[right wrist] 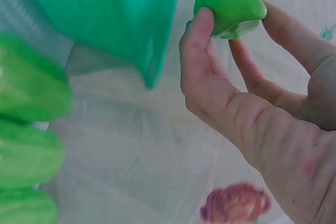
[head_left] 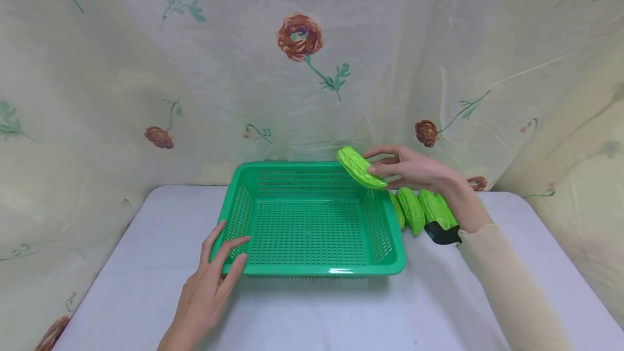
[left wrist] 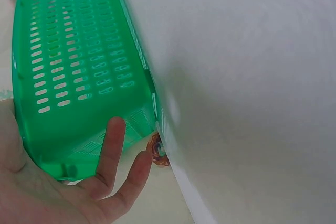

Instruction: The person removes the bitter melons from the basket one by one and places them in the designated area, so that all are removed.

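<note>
My right hand [head_left: 409, 169] pinches a bright green, ridged bitter melon [head_left: 358, 167] between thumb and fingers. It hangs tilted above the back right corner of a green plastic basket [head_left: 312, 270]. In the right wrist view the bitter melon [right wrist: 231, 3] shows end-on at the fingertips. At the basket's front left corner, my left hand [head_left: 207, 286] touches the rim with fairly straight, spread fingers. The left wrist view shows two of its fingers [left wrist: 111, 145] extended beside the basket's perforated wall [left wrist: 79, 77]. The basket floor is bare.
Several more bitter melons [head_left: 411, 210] lie in a row on the white table just right of the basket, partly hidden by the right forearm. A black band [head_left: 442, 233] shows at the right wrist. Behind the table hangs a flowered cloth [head_left: 219, 69].
</note>
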The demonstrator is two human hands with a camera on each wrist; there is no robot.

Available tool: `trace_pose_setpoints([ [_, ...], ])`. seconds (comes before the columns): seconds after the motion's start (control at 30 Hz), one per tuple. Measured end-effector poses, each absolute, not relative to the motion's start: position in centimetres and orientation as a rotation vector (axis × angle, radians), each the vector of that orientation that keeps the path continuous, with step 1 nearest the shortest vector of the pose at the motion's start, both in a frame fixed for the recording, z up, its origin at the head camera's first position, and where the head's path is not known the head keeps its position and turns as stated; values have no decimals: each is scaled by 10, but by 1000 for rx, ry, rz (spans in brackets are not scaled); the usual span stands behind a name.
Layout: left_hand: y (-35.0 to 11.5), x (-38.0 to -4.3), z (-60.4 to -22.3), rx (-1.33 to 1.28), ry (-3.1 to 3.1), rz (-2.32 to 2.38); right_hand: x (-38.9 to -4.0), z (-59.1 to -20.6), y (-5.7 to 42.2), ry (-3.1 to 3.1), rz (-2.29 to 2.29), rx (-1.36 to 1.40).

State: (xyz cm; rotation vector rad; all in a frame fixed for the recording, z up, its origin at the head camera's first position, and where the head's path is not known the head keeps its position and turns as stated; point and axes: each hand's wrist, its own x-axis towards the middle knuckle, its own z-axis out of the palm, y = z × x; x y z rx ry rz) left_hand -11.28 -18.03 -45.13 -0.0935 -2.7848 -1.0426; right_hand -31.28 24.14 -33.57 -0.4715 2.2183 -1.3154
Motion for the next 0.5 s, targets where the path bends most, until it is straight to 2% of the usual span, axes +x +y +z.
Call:
trace_pose_setpoints([
  [0.5,-180,-113,-452,-93,-2793,-1038,-296,-340,321,2284,-1375,-369],
])
